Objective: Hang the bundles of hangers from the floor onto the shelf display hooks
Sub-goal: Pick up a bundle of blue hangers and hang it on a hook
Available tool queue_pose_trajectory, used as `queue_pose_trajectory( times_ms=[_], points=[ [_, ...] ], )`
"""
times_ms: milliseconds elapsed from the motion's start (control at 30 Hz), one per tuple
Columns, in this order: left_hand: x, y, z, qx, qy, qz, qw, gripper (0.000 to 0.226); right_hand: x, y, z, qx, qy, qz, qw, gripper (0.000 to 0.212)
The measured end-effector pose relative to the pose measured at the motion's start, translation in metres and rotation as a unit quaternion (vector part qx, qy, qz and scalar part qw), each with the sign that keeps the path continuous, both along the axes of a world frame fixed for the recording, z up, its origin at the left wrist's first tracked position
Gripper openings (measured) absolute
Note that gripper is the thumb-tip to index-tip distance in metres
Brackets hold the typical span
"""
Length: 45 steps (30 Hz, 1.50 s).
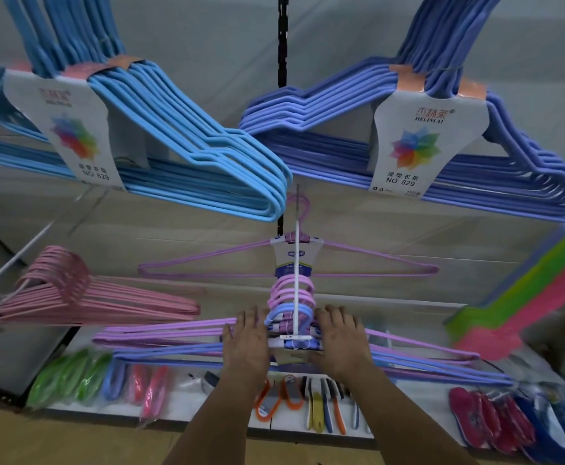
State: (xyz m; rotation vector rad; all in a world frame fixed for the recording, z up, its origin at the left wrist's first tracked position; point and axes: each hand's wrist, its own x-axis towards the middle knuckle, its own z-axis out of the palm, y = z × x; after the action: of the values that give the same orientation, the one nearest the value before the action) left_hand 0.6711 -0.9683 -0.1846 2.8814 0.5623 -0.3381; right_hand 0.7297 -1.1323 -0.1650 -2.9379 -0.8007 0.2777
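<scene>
two hands, left hand and right hand, fingers apart, press hanger bundles; one display hook.

Upper left bundle of hangers: sky blue, with a white card bearing a rainbow pinwheel flower. Upper right bundle: periwinkle blue, same white card, orange-pink band on top. Centre hook: white, carrying lilac-pink hangers and periwinkle ones. Left bundle: dusty pink. Far right stack: lime green over hot pink. Lower shelf: green packets, orange-rimmed brushes, magenta insoles.
</scene>
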Motion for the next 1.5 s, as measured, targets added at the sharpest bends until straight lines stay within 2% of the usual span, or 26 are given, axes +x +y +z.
queue_pose_trajectory(
  times_ms=[133, 367, 600, 700, 867, 1133, 1333, 1500],
  points=[
    [0.003, 0.004, -0.003, -0.011, -0.012, -0.009, 1.0, 0.071, 0.0, 0.012, -0.005, 0.002, 0.03, -0.019, 0.999, 0.092],
    [0.009, 0.0, -0.003, -0.021, -0.024, -0.032, 0.999, 0.059, 0.012, 0.009, 0.003, -0.032, 0.023, -0.01, 0.999, 0.078],
    [0.019, -0.005, -0.001, -0.061, -0.069, -0.026, 0.995, 0.042, 0.018, 0.003, 0.0, 0.011, 0.038, -0.033, 0.999, 0.072],
    [0.024, -0.003, -0.003, -0.066, -0.069, -0.032, 0.995, 0.044, 0.023, 0.003, 0.001, 0.001, 0.03, -0.03, 0.999, 0.072],
    [0.037, 0.0, 0.004, 0.003, -0.033, -0.07, 0.997, 0.051, 0.035, 0.007, 0.001, -0.015, 0.023, -0.035, 0.999, 0.081],
    [0.072, 0.011, 0.011, 0.023, -0.003, -0.085, 0.996, 0.052, 0.065, 0.017, -0.001, 0.001, 0.02, -0.045, 0.999, 0.073],
    [0.094, 0.023, 0.007, -0.011, -0.018, -0.078, 0.997, 0.059, 0.09, 0.028, -0.003, 0.006, 0.012, -0.054, 0.998, 0.076],
    [0.109, 0.035, 0.003, 0.014, -0.043, -0.094, 0.995, 0.063, 0.107, 0.041, 0.001, -0.014, 0.009, -0.058, 0.998, 0.074]
  ],
)
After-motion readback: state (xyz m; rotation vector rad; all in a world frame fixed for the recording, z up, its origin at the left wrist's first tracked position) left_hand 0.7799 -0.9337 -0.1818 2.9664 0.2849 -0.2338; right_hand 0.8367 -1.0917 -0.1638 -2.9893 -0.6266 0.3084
